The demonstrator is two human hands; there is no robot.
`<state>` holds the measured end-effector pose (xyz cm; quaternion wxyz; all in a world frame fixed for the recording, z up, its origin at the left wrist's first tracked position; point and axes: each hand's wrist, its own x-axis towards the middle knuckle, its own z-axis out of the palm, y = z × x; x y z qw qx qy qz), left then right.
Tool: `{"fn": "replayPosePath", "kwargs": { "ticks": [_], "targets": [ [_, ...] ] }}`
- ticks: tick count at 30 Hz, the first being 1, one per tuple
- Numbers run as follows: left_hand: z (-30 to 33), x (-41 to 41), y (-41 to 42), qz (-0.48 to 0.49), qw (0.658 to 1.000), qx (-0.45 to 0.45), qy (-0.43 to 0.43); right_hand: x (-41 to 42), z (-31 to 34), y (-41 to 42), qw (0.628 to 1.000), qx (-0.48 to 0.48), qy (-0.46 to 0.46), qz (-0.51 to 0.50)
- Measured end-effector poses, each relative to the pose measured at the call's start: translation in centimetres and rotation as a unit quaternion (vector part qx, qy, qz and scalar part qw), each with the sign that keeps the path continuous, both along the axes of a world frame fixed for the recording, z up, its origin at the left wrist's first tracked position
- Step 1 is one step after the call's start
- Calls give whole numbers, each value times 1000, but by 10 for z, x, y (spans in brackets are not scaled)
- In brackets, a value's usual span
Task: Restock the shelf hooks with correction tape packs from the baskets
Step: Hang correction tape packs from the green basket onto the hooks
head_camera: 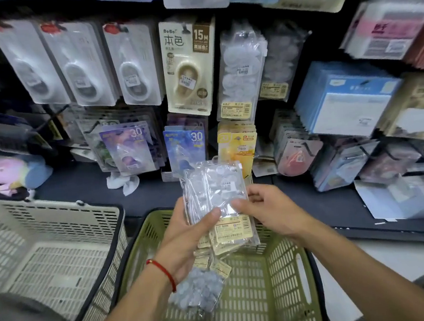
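packs of correction tape in clear crinkly plastic sleeves sit stacked above the green slotted basket, left hand cradling them, right hand fingers pinching the top one, likely to separate it for hanging.

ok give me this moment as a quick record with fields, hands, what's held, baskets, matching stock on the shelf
left hand: grips the stack of clear packs from below, thumb across the front
right hand: pinches the stack's right edge
held stack: several clear packs with cream labels, above the green basket
green basket: one loose clear pack lies inside, under the left wrist
beige basket: left of the green one, nothing visible in it
matching stock: similar clear packs on hook, right of the BoBo 15M pack
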<state>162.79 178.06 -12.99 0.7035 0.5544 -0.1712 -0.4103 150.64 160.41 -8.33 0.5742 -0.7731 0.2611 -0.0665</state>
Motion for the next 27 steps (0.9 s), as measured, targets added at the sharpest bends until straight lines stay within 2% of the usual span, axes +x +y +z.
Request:
{"fn": "replayPosePath", "kwargs": {
  "ticks": [4,8,12,18,27],
  "targets": [
    [41,22,-22,-1,998,-13,-66,-2,28,-25,996,54,-74,-8],
    [87,53,-43,6,989,-13,-144,5,67,-52,987,-14,-142,-77],
    [123,76,-56,42,975,-18,-219,10,103,-76,945,-75,-255,-192],
    [128,79,-66,87,975,-58,-196,10,115,-95,910,-93,-303,-268],
    [126,79,-59,115,978,-55,-165,13,117,-92,902,-78,-312,-288]
  ]
}}
